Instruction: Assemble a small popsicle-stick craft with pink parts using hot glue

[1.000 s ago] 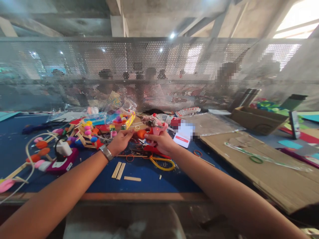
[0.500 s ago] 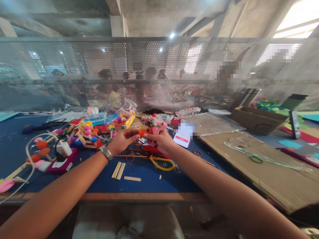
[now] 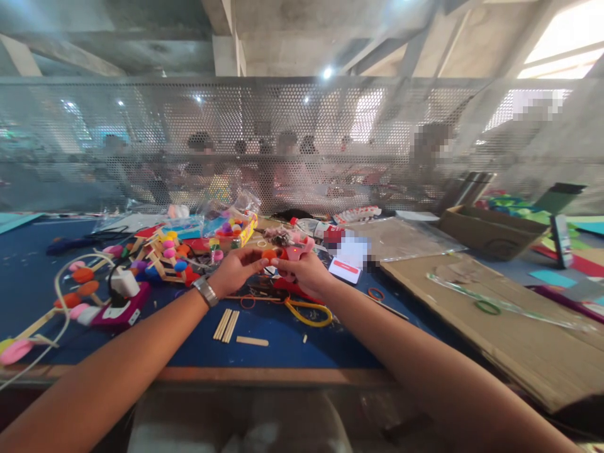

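My left hand (image 3: 238, 272) pinches an orange round piece (image 3: 269, 254) between thumb and fingertips; its exact kind is too small to make out. Close on the right, my right hand (image 3: 304, 272) is closed around a pink glue gun (image 3: 297, 249) with a small red light, its grip mostly hidden by the fingers. The right thumb reaches the edge of the orange piece, so the two hands nearly meet. Nearer me on the blue tabletop lie several wooden craft sticks (image 3: 226, 325), with a single stick (image 3: 252, 341) lying crosswise beside them.
Stick-and-pompom pieces (image 3: 163, 255) crowd the left, near a purple power strip (image 3: 120, 308) with a white plug. A yellow loop (image 3: 309, 313) lies below my right wrist. Rightward are a lit phone (image 3: 346, 267), a bottle (image 3: 325, 230), a cardboard sheet (image 3: 443, 314) and an open box (image 3: 491, 233).
The whole view has shifted slightly, with things sitting a little lower and to the right. Both hands keep their hold, and the orange piece remains between them.
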Available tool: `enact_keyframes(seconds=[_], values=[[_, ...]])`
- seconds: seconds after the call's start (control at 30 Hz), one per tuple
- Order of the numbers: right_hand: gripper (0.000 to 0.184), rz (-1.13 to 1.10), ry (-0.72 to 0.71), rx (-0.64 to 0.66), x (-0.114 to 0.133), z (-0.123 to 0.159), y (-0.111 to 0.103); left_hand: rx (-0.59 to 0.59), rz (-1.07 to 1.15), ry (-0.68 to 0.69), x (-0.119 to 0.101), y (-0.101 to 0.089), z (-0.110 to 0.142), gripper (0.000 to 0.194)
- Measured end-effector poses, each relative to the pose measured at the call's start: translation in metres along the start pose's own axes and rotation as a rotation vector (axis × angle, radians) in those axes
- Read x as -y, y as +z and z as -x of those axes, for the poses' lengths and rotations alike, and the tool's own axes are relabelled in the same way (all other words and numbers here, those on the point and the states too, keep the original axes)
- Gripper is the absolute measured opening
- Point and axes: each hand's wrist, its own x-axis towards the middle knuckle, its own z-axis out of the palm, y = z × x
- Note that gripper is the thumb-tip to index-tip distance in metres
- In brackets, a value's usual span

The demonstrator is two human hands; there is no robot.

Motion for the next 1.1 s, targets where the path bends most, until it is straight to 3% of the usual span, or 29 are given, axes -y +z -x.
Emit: enact_keyframes(seconds=[0.2, 0.37, 0.5, 0.73, 0.87, 1.0, 1.1], values=[[0.047, -0.048, -0.031, -0.078, 0.0, -0.003, -0.003, -0.014, -0.174, 0.027, -0.002, -0.005, 0.001, 0.037], [0.048, 0.091, -0.023, -0.164, -0.005, -0.012, -0.013, -0.027, -0.604, 0.093, -0.01, -0.009, 0.005, 0.031], [0.049, 0.099, -0.013, -0.078, -0.008, -0.016, -0.016, -0.034, -0.883, 0.123, -0.013, -0.012, 0.006, 0.022], [0.046, 0.132, 0.067, -0.006, -0.01, -0.016, -0.017, 0.072, -1.274, -0.112, -0.014, -0.01, 0.005, 0.027], [0.043, 0.141, 0.094, 0.028, -0.013, -0.017, -0.018, 0.081, -1.31, -0.111, -0.016, -0.006, 0.004, 0.028], [0.04, 0.13, 0.107, 0.038, -0.014, -0.017, -0.017, 0.05, -1.248, 0.063, -0.012, -0.004, 0.004, 0.036], [0.036, 0.085, 0.112, 0.04, -0.014, -0.017, -0.016, 0.149, -1.161, 0.198, -0.004, -0.004, 0.004, 0.04]])
